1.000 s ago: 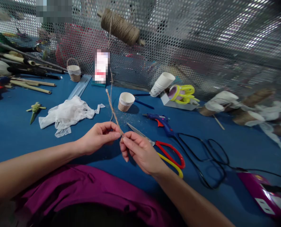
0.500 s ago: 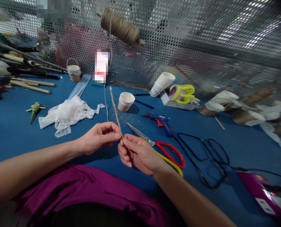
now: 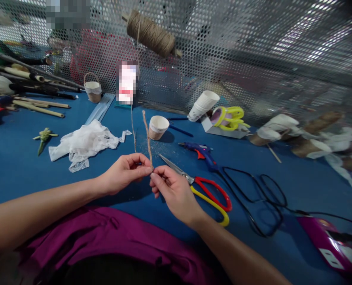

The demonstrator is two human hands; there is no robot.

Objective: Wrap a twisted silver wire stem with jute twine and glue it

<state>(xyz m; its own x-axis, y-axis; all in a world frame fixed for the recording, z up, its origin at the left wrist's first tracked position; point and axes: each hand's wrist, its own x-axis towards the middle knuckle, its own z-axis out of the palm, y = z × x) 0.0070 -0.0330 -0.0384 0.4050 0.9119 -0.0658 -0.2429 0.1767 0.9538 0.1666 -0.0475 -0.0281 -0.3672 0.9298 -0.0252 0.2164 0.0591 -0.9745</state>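
Note:
A thin stick wrapped in brown twine (image 3: 148, 138) stands up from between my hands, its tip leaning slightly left. My left hand (image 3: 125, 172) pinches its lower part between thumb and fingers. Right beside it, my right hand (image 3: 173, 190) is closed at the stick's bottom end, thumb against forefinger. Loose twine (image 3: 133, 126) runs down to my left hand, seemingly from the twine spool (image 3: 150, 33) on the mesh. Just beyond the stick sits a small paper cup (image 3: 158, 127) with a brown twine band and white lace. Scissors (image 3: 205, 186) with red and yellow handles lie by my right hand.
White lace (image 3: 87, 142) lies crumpled at left, near a small handled basket (image 3: 93, 91) and a lit phone (image 3: 127, 83). To the right are a blue glue gun (image 3: 201, 150), its black cord, stacked paper cups (image 3: 204, 105) and a purple power strip (image 3: 330, 241).
The wrapped stick has swung from leaning left to nearly upright, its tip shifting right. The loose twine has moved left of it. My right fingers have shifted at the bottom end.

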